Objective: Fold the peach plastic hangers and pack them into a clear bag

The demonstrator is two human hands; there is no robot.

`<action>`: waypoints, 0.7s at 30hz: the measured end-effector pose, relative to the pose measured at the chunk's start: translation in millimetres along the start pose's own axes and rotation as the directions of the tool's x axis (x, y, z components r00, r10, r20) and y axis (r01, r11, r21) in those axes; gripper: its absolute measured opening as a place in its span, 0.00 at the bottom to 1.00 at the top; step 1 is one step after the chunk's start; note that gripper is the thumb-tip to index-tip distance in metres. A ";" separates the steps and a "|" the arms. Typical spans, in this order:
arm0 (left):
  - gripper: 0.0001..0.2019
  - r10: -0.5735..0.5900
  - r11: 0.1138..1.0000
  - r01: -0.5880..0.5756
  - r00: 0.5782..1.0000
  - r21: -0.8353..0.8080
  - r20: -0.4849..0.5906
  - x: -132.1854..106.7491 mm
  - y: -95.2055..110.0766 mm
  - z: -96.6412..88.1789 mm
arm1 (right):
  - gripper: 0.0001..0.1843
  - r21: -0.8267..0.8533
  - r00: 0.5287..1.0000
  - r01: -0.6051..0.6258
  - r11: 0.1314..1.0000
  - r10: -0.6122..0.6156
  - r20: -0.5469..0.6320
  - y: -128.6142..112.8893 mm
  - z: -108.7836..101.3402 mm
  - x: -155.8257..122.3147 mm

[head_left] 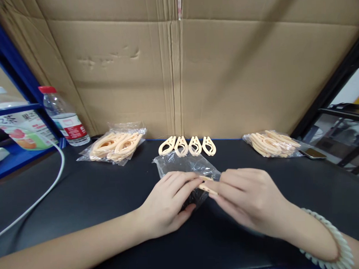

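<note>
My right hand [249, 195] pinches a cream folding hanger [209, 188], partly hidden by the fingers, at the mouth of a clear plastic bag [183, 162]. With fingers and thumb closed on the near edge of that bag, my left hand [171, 201] has its fingertips against the hanger's left end. Just beyond the bag, several folded hangers [195, 146] of the same kind lie side by side in a row; the bag's far edge reaches up to them.
A bagged bunch of hangers [118, 146] lies at the left, another bagged bunch [272, 143] at the right beside a phone [314, 153]. A red-capped water bottle [65, 117] and a white cable [55, 178] are at far left. A cardboard wall [121, 73] backs the black table [111, 195].
</note>
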State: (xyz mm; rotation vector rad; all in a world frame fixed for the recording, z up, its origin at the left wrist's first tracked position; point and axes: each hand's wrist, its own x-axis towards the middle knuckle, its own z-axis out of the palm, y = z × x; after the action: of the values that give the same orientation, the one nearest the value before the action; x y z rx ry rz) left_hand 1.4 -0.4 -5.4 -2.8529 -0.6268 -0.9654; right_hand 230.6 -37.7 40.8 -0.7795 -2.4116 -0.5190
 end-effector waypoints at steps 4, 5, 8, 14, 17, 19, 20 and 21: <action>0.33 -0.021 1.000 0.021 1.000 0.018 0.009 -0.6 -0.6 -0.1 | 0.09 0.080 0.988 -0.134 0.988 0.140 -0.062 9.7 -3.8 -2.3; 0.34 -0.022 1.000 0.021 1.000 0.016 0.011 -0.9 -1.2 0.2 | 0.08 0.094 0.987 -0.138 0.986 0.145 -0.070 11.0 -4.0 -2.8; 0.35 -0.017 1.000 0.017 1.000 -0.006 0.006 -2.6 -3.3 1.5 | 0.07 0.104 0.986 -0.133 0.986 0.142 -0.085 11.7 -4.8 -3.0; 0.34 0.028 0.999 -0.029 0.999 -0.016 -0.018 -4.9 -5.6 0.8 | 0.05 0.097 0.957 -0.209 0.973 0.224 -0.186 9.7 -9.7 0.2; 0.27 0.088 0.996 -0.088 0.996 0.022 0.008 -3.3 -5.0 0.3 | 0.04 0.171 0.939 -0.254 0.952 0.286 -0.194 8.8 -11.0 1.9; 0.24 0.116 0.992 -0.119 0.991 0.048 0.060 -1.8 -4.0 0.4 | 0.04 0.217 0.918 -0.301 0.929 0.343 -0.197 7.9 -11.6 3.0; 0.24 0.122 0.990 -0.127 0.989 0.057 0.086 -1.0 -3.4 0.4 | 0.03 0.232 0.905 -0.326 0.916 0.373 -0.203 7.5 -12.0 3.5; 0.25 0.124 0.990 -0.131 0.986 0.061 0.108 -0.3 -2.7 0.4 | 0.03 0.246 0.890 -0.352 0.903 0.404 -0.210 7.2 -12.7 4.0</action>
State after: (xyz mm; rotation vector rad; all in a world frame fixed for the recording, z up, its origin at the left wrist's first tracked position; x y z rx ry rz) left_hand 0.3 2.0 -6.1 -2.8570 -0.4681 -0.7657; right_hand 237.1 -36.9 54.4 -0.9973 -1.9665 -0.1980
